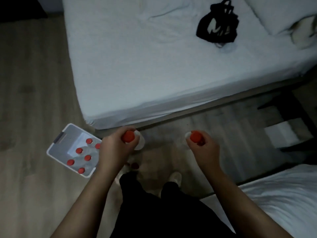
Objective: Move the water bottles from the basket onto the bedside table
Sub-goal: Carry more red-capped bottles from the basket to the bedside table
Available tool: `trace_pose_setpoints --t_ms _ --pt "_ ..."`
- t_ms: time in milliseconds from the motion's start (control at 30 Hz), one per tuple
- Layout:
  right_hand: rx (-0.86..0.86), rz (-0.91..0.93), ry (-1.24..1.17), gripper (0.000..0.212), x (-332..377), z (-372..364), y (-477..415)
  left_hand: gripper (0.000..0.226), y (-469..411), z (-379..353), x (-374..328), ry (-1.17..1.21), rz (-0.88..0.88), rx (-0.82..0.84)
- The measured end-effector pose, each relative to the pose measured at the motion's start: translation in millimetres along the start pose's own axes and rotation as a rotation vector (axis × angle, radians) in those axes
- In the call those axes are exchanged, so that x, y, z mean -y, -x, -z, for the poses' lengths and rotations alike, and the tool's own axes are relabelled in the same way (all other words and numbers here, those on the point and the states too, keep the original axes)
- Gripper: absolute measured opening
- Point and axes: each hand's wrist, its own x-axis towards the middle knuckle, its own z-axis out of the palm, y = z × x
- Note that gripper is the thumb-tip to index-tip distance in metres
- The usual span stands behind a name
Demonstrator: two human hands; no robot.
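— How do the grips stand?
— Each is clamped on one bottle: the left hand [113,148] round the left bottle [127,136], the right hand [205,149] round the right bottle [195,136], both held right of the basket [73,133].
— And in the basket?
— Six red-capped bottles [87,158], upright.
— The room?
— The basket sits on a wooden floor [34,83]. Right of it are two white beds, the far bed [137,66] carrying one black bag [217,26], and the near bed [283,194].

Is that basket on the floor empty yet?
Not empty. Six red-capped bottles stand upright in the basket. The left hand and right hand each grip one more.
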Motion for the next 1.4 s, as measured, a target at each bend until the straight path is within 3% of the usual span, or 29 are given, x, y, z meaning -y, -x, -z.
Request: trace_pose_setpoints --t_ms 100,400,567,933,1133,1400 --pt "-0.114 -0.028 -0.027 0.012 -27.3 62.7 -2.5 0.015 9.3 -45.0 -48.5 0.106 0.001 0.004" --pt "-0.375 -0.152 -0.088 0.013 -85.7 185.1 -3.5 0.012 6.5 -131.7 -167.6 0.216 -0.148 0.234" --pt "-0.461 -0.196 -0.099 0.019 -104.2 212.3 -18.0 0.013 -16.0 -160.7 -215.9 0.188 -0.251 0.266" --pt "-0.434 -0.329 -0.181 0.018 -123.0 253.4 -118.2 0.013 -124.4 -245.3 -286.3 0.066 -0.350 0.399" --pt "-0.561 -0.395 -0.200 0.022 -121.5 281.9 -199.9 0.014 -197.2 -290.4 -353.9 0.052 -0.480 0.561" --pt "-0.770 -0.387 -0.240 0.023 -105.5 317.3 -259.2 0.024 -259.5 -358.0 -439.1 -0.051 -0.764 0.653"
